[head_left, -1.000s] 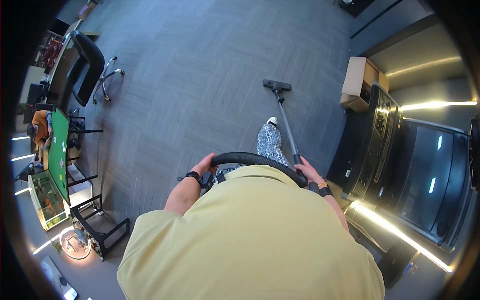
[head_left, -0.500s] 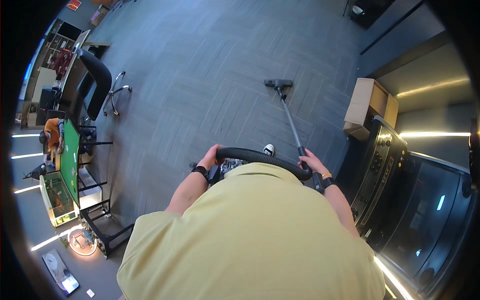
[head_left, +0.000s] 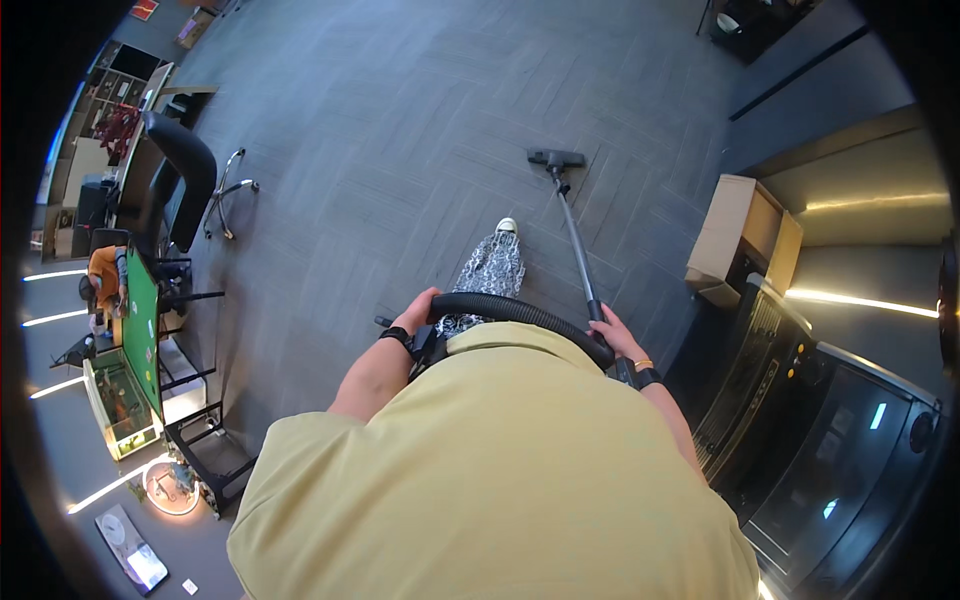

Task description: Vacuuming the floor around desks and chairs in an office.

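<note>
Both forearms come up from under the yellow shirt (head_left: 500,470), bent at the elbow, and meet a black ribbed vacuum hose (head_left: 520,312) that arches across in front of the chest. The left hand (head_left: 418,308), a dark band at its wrist, is curled over the hose's left end, fingers wrapped around it. The right hand (head_left: 618,338), with bracelets at the wrist, is closed on the top of the vacuum wand (head_left: 575,245), where the hose joins it.

Between the two hands, just beyond the hose, a leg in patterned trousers (head_left: 488,272) steps forward with a pale shoe (head_left: 507,226) on the grey carpet floor (head_left: 400,130). The wand slants away from the right hand to the flat black floor head (head_left: 556,158), which rests on the carpet well ahead of the shoe.

Right of the right hand stand a cardboard box (head_left: 738,235) and dark machines (head_left: 830,420). Far to the left of the left hand are a black office chair (head_left: 185,170), a green-topped table (head_left: 142,330) and a seated person in orange (head_left: 103,275).
</note>
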### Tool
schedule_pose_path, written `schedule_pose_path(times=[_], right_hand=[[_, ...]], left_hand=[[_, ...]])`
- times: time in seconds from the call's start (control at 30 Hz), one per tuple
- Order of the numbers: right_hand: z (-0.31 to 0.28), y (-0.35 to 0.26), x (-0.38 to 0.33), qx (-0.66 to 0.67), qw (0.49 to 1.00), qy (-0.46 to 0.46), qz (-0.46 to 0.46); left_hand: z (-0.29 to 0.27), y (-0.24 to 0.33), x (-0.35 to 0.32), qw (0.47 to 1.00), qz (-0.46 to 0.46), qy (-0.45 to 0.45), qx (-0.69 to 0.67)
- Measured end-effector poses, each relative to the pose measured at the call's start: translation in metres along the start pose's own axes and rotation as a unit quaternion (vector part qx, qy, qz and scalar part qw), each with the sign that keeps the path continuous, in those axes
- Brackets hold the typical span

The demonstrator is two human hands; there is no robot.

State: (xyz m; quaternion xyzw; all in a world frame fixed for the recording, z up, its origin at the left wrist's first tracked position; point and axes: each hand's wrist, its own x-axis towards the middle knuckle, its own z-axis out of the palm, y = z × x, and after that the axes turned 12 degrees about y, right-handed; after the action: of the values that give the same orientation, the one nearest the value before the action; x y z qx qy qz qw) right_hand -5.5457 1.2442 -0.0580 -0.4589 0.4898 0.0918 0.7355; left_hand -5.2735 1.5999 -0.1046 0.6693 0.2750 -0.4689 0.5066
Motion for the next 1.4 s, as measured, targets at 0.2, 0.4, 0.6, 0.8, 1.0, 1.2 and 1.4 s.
schedule_pose_path(times=[0.2, 0.4, 0.6, 0.8, 1.0, 1.2, 1.4], right_hand=[[0.014, -0.075, 0.040, -0.006, 1.000, -0.009, 0.003], [0.030, -0.152, 0.099, -0.025, 1.000, 0.001, 0.014], [0.046, -0.226, 0.149, -0.020, 1.000, 0.002, 0.019], [0.056, -0.265, 0.166, -0.032, 0.999, -0.014, 0.009], [0.054, -0.318, 0.209, -0.009, 1.000, -0.016, 0.001], [0.051, -0.414, 0.274, -0.008, 1.000, -0.027, -0.003], [0.029, -0.493, 0.329, -0.032, 0.998, -0.049, 0.013]], left_hand=[[0.004, 0.061, 0.067, 0.998, -0.007, -0.057, 0.031], [0.024, 0.175, 0.064, 0.996, -0.044, -0.047, 0.066], [0.029, 0.240, 0.084, 0.987, -0.016, -0.101, 0.120], [0.039, 0.272, 0.095, 0.993, -0.052, -0.058, 0.091], [0.058, 0.327, 0.117, 0.991, -0.050, -0.037, 0.119], [0.103, 0.413, 0.117, 0.995, -0.079, 0.021, 0.057], [0.147, 0.501, 0.133, 0.999, -0.019, -0.023, 0.043]])
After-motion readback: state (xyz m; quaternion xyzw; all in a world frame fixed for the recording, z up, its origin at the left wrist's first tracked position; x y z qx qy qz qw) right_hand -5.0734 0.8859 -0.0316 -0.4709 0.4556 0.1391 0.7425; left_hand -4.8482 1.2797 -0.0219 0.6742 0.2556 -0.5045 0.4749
